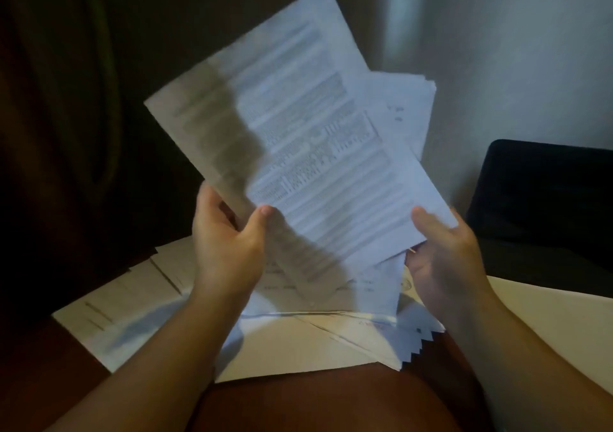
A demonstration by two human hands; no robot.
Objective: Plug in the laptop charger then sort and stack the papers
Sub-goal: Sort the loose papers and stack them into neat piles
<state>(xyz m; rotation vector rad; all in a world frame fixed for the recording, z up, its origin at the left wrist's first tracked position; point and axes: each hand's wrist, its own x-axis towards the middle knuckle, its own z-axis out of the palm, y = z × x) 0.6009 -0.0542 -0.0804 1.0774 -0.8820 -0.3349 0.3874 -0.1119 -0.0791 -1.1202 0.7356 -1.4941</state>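
Both hands are raised in front of the person, well apart, each gripping the lower edge of the same bundle of sheets (311, 152). The left hand (229, 242) is pinching the bundle's lower left corner, its thumb lying over the front of the top sheet and its fingers going behind. The right hand (441, 252) is holding the lower right corner — thumb on the front, palm turned inward, fingers hidden behind the paper. The sheets are tilting up and away, fanned unevenly, so that a second group is sticking out at the upper right behind the top page. The top page is carrying dense printed lines, too blurred to read, and a shadow is falling across its left part.

Below the hands more papers (292, 342) are lying spread in a loose, overlapping heap — some cream, some white, with a fan of stepped corners showing at the right edge. The heap is resting over the person's lap; what is under it cannot be told. To the right a dark cushion (544, 206) is standing near a pale wall (517, 49). A dark curtain (66, 99) is hanging at the left. No charger is showing here.
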